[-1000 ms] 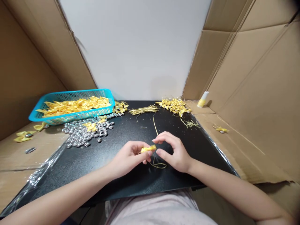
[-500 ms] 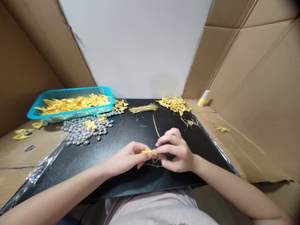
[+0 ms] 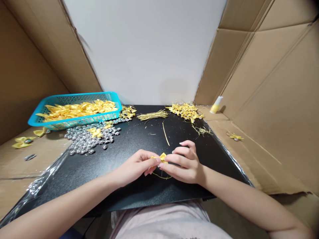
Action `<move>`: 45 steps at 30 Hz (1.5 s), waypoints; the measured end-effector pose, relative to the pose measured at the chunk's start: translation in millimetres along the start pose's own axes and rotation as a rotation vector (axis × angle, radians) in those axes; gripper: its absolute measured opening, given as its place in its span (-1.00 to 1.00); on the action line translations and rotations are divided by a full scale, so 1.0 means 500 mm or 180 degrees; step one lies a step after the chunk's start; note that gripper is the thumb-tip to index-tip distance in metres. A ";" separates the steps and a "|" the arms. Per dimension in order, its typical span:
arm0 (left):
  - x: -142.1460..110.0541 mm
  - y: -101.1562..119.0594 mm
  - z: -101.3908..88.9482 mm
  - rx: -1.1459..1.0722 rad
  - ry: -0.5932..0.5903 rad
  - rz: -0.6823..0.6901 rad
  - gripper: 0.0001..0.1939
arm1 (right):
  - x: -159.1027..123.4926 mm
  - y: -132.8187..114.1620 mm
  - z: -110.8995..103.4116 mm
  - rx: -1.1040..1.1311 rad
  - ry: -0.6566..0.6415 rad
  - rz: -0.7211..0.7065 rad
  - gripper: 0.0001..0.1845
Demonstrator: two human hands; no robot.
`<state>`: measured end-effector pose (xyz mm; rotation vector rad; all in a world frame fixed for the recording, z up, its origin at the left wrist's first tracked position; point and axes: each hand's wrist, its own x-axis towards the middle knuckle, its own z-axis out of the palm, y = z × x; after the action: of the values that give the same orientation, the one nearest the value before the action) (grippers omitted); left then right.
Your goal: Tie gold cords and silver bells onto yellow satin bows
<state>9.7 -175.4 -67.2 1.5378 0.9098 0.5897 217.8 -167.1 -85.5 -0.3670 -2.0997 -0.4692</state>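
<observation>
A small yellow ribbon bow is pinched between the thumb and fingers of my left hand. My right hand has its thumb and index finger closed on the bow's right side, while its other fingers stay raised and curved. Below the hands, a thin yellow-green tie loops down over the black tabletop. Just beyond my fingers, one loose gold tie lies on the table. Fingers partly cover the bow's middle.
At the back left, a turquoise basket holds yellow ribbon bows. Silver beads spread before it. Gold ties lie in a bundle, with finished-looking bows piled to their right. A white-and-yellow cone stands on cardboard.
My right hand has shifted slightly left and closed on the bow, its upper fingers lifting away. The bow has turned, showing a raised loop. My left hand stays nearly in place.
</observation>
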 end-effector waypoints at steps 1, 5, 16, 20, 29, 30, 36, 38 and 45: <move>0.000 -0.001 0.000 0.0029 0.0001 0.0012 -0.61 | 0.000 -0.001 0.001 0.0018 0.0017 0.0008 -0.85; 0.000 -0.003 -0.002 0.0099 -0.0051 0.0044 -0.65 | 0.008 -0.001 0.002 0.0597 0.0111 0.0269 -0.91; -0.005 -0.001 -0.007 0.0725 0.0030 0.0578 -0.73 | 0.017 -0.003 0.014 0.3587 -0.0233 0.3248 -0.96; -0.009 0.009 -0.001 0.1071 0.0280 0.0461 -0.78 | 0.017 -0.005 0.018 0.3965 -0.0303 0.3662 -0.93; -0.018 0.006 0.013 0.1930 0.1112 0.1236 -0.89 | 0.022 -0.011 0.017 0.3801 -0.0022 0.3756 -0.89; -0.019 0.003 0.012 0.2036 0.1213 0.1445 -0.86 | 0.022 -0.012 0.017 0.3787 0.0008 0.3766 -0.88; -0.012 -0.006 0.000 0.2922 0.1603 0.2618 -0.85 | 0.023 -0.012 0.015 0.3654 -0.0029 0.3782 -0.89; -0.010 -0.007 -0.003 0.3185 0.1668 0.2794 -0.85 | 0.023 -0.012 0.016 0.3641 -0.0016 0.3789 -0.89; -0.007 -0.008 -0.007 0.3720 0.1757 0.3231 -0.84 | 0.021 -0.015 0.018 0.3649 0.0015 0.3782 -0.85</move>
<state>4.0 -176.4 -70.1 3.0404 0.8524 1.3890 202.4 -168.5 -82.5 -0.7689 -1.4474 1.3348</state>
